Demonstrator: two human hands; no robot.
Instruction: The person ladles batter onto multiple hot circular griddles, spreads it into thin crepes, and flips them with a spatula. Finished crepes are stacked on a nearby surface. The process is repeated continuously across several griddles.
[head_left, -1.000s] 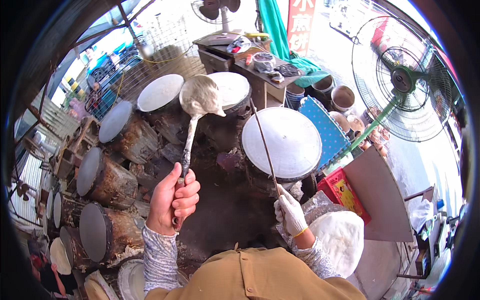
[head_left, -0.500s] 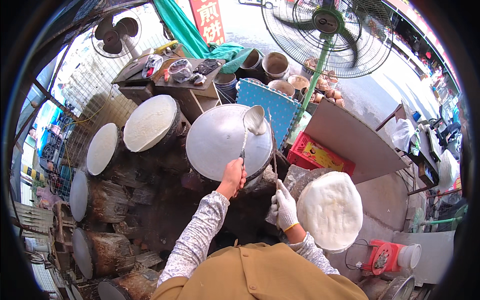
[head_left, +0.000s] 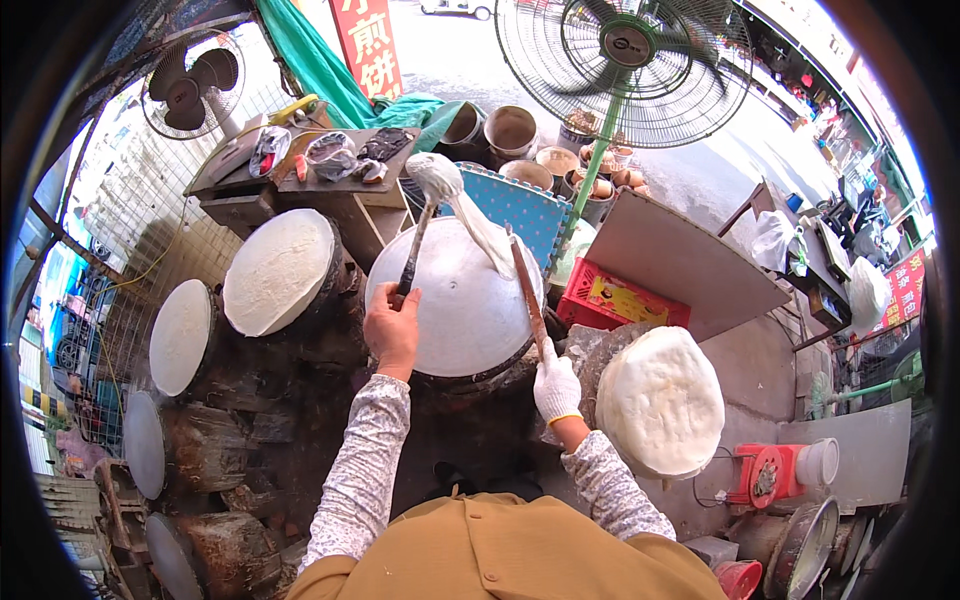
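Note:
My bare left hand (head_left: 392, 330) is closed around the dark handle of a ladle (head_left: 411, 258), its bowl raised above the far left rim of a round grey griddle (head_left: 450, 310). From the ladle a thick strand of pale batter (head_left: 482, 232) stretches down to the griddle's far right side. My right hand (head_left: 557, 388), in a white glove, grips a long, narrow wooden stick (head_left: 527, 290) whose tip points up over the griddle's right edge. Beside the glove lies a thick white, round, dimpled mass (head_left: 662, 400), either dough or stacked pancakes; I cannot tell which.
Two griddles on the left carry pale batter rounds (head_left: 280, 272) (head_left: 182, 338); bare grey griddles (head_left: 145, 445) stand nearer. A blue dotted panel (head_left: 510, 205), red crate (head_left: 625, 298) and brown board (head_left: 690, 265) border the right. A large fan (head_left: 625, 45) and buckets (head_left: 511, 130) stand beyond.
The ladle has swung left and up from the griddle's right side, drawing out a batter strand. The stick has tilted, its tip now left of the gloved hand. The whole view has shifted slightly.

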